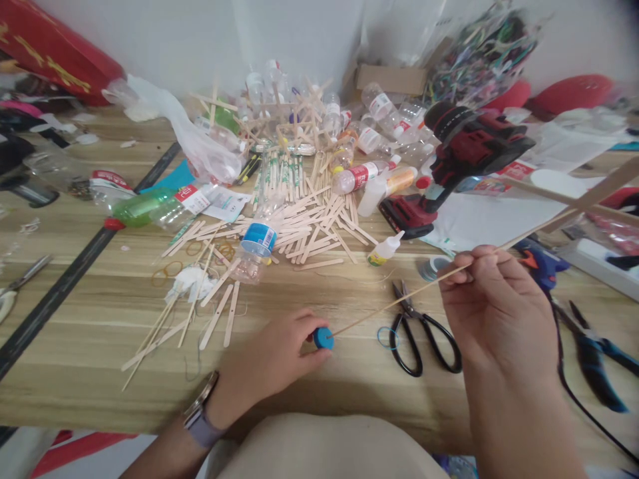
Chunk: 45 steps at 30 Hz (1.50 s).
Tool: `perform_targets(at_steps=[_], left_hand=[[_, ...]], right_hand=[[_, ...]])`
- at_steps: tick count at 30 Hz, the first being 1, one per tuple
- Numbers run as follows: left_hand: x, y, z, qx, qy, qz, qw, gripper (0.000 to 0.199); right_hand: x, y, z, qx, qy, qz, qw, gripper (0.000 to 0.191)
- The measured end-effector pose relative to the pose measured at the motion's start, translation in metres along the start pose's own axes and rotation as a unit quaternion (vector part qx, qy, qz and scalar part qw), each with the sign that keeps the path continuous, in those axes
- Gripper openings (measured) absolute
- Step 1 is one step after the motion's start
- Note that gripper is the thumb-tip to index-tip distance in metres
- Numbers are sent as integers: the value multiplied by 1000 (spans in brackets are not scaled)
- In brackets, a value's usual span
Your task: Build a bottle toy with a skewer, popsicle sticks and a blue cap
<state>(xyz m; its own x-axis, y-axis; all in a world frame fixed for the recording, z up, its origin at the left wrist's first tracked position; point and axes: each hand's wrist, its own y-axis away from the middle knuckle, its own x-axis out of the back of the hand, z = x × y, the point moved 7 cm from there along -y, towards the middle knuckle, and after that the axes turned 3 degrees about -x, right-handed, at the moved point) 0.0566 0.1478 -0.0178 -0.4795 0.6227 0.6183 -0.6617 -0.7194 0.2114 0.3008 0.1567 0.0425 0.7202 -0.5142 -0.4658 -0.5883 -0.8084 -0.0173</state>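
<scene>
Pinches a blue bottle cap (324,338) between thumb and fingers of the left hand (282,346), parted only by the cap's width, near the middle of the bench's (100,386) near edge. Grips a thin stick (374,311) in the right hand (499,306), with fingertips closed on it and one end against the cap. Has scissors (410,313) below the stick.

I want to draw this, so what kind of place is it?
Probably a craft or model-making workspace: there's a pile of flat wooden sticks, a red-and-black power drill and black-handled scissors.
</scene>
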Motion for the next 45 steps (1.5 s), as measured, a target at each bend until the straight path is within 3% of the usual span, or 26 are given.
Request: perform_targets(at_steps=[10,18,23,26,29,32,37,45], left_hand=[[-2,1,2,0,-24,-11,1000,22],[4,-1,9,-6,39,-1,999,24],[8,-5,12,16,182,21,983,32],[7,-6,8,30,317,37,947,44],[6,-6,1,57,423,60,902,51],[7,-5,-6,86,449,100,884,53],[1,-4,-12,104,459,112,875,60],[-4,5,-21,167,354,145,909,72]], right_hand=[[-4,0,2,-10,1,-13,1000,23],[-8,14,14,-26,47,-42,998,18],[-30,44,51,-107,154,-149,971,18],[-50,61,69,-140,188,-255,938,17],[-59,70,78,-143,203,-304,920,19],[-58,75,86,-145,214,-304,917,20],[-51,84,107,-205,213,-288,911,42],[-48,92,121,-310,145,-254,905,46]])
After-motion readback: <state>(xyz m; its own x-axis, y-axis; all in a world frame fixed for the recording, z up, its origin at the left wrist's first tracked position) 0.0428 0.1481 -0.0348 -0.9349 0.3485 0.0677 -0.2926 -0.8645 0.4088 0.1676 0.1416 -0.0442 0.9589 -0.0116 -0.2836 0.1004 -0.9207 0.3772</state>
